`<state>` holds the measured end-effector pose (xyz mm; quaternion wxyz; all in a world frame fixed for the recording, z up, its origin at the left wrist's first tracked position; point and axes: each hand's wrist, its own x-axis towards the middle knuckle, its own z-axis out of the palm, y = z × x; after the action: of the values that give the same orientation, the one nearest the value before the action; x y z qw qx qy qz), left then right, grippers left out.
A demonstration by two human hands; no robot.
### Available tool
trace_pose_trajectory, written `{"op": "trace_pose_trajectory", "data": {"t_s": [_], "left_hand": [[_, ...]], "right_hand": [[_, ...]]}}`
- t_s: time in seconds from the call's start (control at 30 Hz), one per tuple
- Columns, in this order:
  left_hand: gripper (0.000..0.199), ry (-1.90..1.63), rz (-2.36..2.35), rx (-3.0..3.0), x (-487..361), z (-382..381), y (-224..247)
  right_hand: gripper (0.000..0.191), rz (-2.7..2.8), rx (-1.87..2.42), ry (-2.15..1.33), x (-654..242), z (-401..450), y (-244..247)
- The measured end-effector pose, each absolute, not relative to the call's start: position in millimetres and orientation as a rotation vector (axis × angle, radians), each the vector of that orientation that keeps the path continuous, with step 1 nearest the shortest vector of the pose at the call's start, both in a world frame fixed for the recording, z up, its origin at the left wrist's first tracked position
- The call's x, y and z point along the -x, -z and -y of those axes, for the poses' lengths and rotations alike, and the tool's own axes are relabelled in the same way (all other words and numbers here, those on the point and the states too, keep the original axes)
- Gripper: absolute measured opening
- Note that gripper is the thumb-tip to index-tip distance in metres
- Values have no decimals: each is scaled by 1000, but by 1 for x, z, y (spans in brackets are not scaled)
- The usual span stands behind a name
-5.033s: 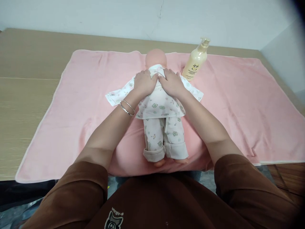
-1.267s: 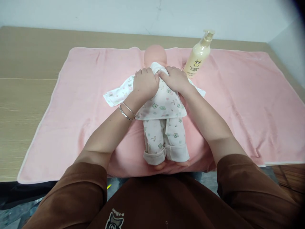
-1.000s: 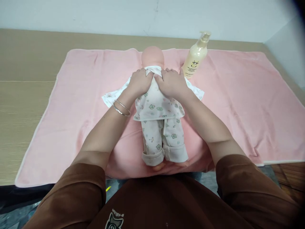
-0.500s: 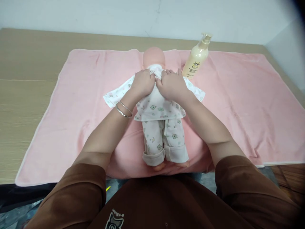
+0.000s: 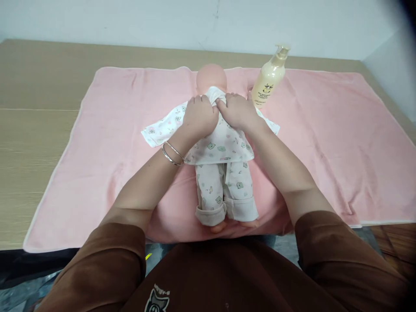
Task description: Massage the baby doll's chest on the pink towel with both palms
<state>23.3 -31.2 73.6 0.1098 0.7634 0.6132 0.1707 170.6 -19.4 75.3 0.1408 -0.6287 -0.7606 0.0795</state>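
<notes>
A baby doll [image 5: 211, 77] lies on the pink blanket, head away from me and feet towards me. It wears a white printed baby shirt [image 5: 224, 145] with the sleeves spread out, and matching trousers [image 5: 209, 186] with turned-up cuffs. At the neckline my left hand [image 5: 202, 115] is closed on the shirt's cloth, thumb inwards. Close beside it my right hand [image 5: 238, 112] grips the other side of the neckline, its thumb over the gathered cloth. The fabric bunches below the doll's head, and the fingertips are partly hidden.
Under the doll a pink blanket [image 5: 325, 143] covers much of the wooden table [image 5: 35, 143]. A cream pump bottle [image 5: 269, 80] stands on the blanket, just beyond my right hand. Behind the table is a pale wall [image 5: 130, 21].
Both hands have shifted slightly at the neckline, my left hand to the right and over the collar. The bunched collar cloth has changed shape. The bottle stays put.
</notes>
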Motion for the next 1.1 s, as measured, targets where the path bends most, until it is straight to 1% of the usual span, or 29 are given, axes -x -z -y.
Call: {"op": "trace_pose_trajectory", "data": {"t_s": [0.17,0.3,0.4,0.57,0.63,0.7,0.83,0.97,1.1], "left_hand": [[56,-523,-1821,-2100,-10,11,-73],[57,-541,-1818,-2095,-9,9,-71],[56,-532,-1830,-2135,-15,18,-71],[58,-553,-1889,-2229,-29,41,-71],[58,-537,-1896,-2244,-31,45,-72],[55,-517,-1868,-2259,-30,44,-72],[45,-512,-1790,-2234,-20,28,-71],[47,-599,-1847,-2061,-14,12,-67],[44,-669,-1888,-2016,-16,8,-64]], "right_hand": [[66,2198,1738,-37,-158,48,-74],[62,2264,1748,-15,-158,49,-76],[62,2280,1759,-108,-165,35,-79],[60,2233,1766,-383,-181,12,-83],[60,2236,1737,-422,-183,10,-82],[62,2234,1748,-371,-181,11,-81],[65,2200,1837,-162,-168,24,-77],[66,2205,1787,-29,-159,39,-74],[65,2239,1708,-33,-158,46,-75]]}}
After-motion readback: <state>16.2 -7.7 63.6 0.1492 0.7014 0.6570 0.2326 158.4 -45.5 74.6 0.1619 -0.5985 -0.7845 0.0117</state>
